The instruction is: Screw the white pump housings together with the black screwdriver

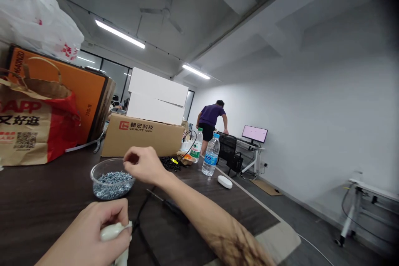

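My left hand (pixel 85 232), at the bottom left, is closed round a small glossy off-white plastic piece (pixel 111 231); the fingers hide most of it. Beyond it stands a clear round plastic bowl (pixel 94 175) holding many small silvery screws (pixel 114 187). My right hand (pixel 146 165) reaches in from the right, at the bowl's right rim. Its thumb and fingertips come together in a pinch, and anything between them is too small to see. Under my right forearm lies a screwdriver (pixel 171 204) with a dark handle, beside a black cable (pixel 141 210).
Small black parts (pixel 170 163) lie beyond my right hand. Two water bottles (pixel 211 156) and a white oval case (pixel 225 181) stand rightward. A carton (pixel 141 137), a paper bag (pixel 28 120) and an orange box (pixel 89 99) line the back. A person (pixel 211 116) bends near a chair.
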